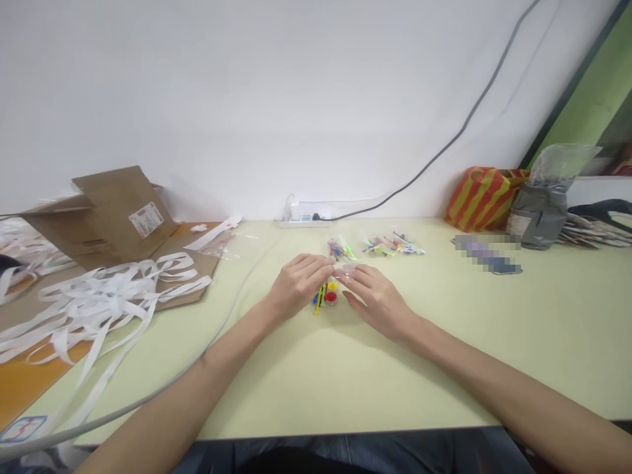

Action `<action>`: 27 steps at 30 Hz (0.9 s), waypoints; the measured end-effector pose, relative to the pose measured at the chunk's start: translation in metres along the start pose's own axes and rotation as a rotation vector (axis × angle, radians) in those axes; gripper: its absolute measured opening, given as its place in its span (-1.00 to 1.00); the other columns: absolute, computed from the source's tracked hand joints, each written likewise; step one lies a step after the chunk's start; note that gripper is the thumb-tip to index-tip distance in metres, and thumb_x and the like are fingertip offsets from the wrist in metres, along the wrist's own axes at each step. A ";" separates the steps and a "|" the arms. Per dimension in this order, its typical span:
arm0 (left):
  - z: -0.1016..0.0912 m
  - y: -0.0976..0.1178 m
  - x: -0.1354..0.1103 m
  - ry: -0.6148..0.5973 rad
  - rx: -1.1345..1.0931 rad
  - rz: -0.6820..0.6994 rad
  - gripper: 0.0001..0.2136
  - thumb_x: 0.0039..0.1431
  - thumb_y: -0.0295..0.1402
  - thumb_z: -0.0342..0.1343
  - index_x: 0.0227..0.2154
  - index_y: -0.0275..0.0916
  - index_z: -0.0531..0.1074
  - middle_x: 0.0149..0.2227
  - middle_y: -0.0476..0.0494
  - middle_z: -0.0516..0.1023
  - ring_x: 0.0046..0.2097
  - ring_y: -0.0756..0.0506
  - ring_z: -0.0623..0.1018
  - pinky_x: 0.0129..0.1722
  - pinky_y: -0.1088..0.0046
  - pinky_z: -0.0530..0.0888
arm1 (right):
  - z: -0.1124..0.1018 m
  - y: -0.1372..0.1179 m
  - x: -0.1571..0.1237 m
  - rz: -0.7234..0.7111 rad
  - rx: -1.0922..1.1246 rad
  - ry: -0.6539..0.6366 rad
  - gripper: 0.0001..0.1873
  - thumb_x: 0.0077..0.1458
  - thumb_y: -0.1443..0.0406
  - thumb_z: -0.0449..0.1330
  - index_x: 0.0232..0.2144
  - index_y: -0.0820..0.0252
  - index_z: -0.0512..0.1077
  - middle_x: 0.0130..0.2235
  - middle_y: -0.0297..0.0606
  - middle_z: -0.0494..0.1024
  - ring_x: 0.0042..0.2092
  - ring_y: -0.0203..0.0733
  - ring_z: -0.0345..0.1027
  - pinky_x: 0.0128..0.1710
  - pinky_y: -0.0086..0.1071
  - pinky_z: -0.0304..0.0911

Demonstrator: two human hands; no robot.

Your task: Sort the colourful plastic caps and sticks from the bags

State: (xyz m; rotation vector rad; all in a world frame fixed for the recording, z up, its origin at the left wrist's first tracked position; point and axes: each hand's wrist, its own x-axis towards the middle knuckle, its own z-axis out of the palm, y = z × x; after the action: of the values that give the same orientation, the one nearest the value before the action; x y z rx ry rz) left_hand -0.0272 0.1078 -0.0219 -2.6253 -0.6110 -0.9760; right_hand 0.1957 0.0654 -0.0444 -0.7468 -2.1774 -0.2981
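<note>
Both my hands meet over the middle of the table around a small clear plastic bag (345, 269). My left hand (299, 284) has its fingers closed at the bag's left edge. On the other side, my right hand (379, 301) pinches the bag with bent fingers. Just below the fingertips are small colourful plastic pieces (320, 297): blue, green and yellow sticks, and round red and yellow parts. Whether all of them lie inside the bag, I cannot tell. Behind my hands lie similar clear packets (340, 249) with bright pieces, and more packets (392, 245) to their right.
At left are an open cardboard box (121, 217) and a tangle of white straps (103, 296). A grey cable (230, 309) crosses the table beside my left forearm. A power strip (306, 215) sits against the wall. A striped bag (478, 197) and grey bag (538, 214) stand right.
</note>
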 end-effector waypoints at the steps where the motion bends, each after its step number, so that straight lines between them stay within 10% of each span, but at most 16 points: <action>1: -0.001 0.002 0.000 0.012 0.001 0.009 -0.79 0.36 -0.47 -0.06 -0.10 -0.17 0.45 -0.04 -0.19 0.61 0.08 -0.10 0.54 0.05 0.26 0.43 | 0.000 -0.001 0.000 0.002 0.007 0.008 -0.56 0.25 0.46 0.06 0.14 0.07 0.37 -0.04 -0.11 0.58 0.03 -0.04 0.43 0.02 -0.07 0.41; 11: -0.009 0.003 0.007 -0.003 0.047 -0.077 -0.66 0.32 -0.47 -0.02 0.11 -0.14 0.38 0.10 -0.24 0.53 0.14 -0.19 0.49 0.09 0.15 0.40 | -0.018 0.002 0.004 0.092 0.070 0.201 -0.79 0.24 0.42 0.10 -0.29 0.07 0.51 -0.21 -0.19 0.64 -0.16 -0.13 0.53 -0.14 -0.22 0.46; 18: -0.006 -0.008 -0.001 -0.021 -0.031 -0.069 -0.38 0.17 -0.74 -0.24 0.24 -0.19 0.26 0.16 -0.24 0.47 0.20 -0.13 0.43 0.16 0.13 0.42 | -0.018 0.005 0.003 0.046 0.053 0.001 -0.46 0.21 0.46 0.07 0.21 0.07 0.31 0.15 -0.13 0.48 0.19 -0.08 0.35 0.12 -0.11 0.39; 27: -0.004 0.014 0.010 -0.140 0.011 0.023 -0.40 0.25 -0.63 -0.09 0.33 -0.12 0.11 0.29 -0.20 0.32 0.32 -0.15 0.30 0.31 0.07 0.26 | -0.016 0.007 0.008 -0.069 -0.005 -0.179 -0.57 0.25 0.41 0.04 0.13 0.09 0.39 0.24 -0.07 0.35 0.35 -0.04 0.07 0.25 0.00 0.21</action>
State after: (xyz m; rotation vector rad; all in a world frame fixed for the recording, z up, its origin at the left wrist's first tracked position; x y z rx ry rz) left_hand -0.0157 0.0968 -0.0142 -2.7009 -0.6142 -0.7846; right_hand 0.2059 0.0673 -0.0280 -0.7255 -2.3758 -0.2811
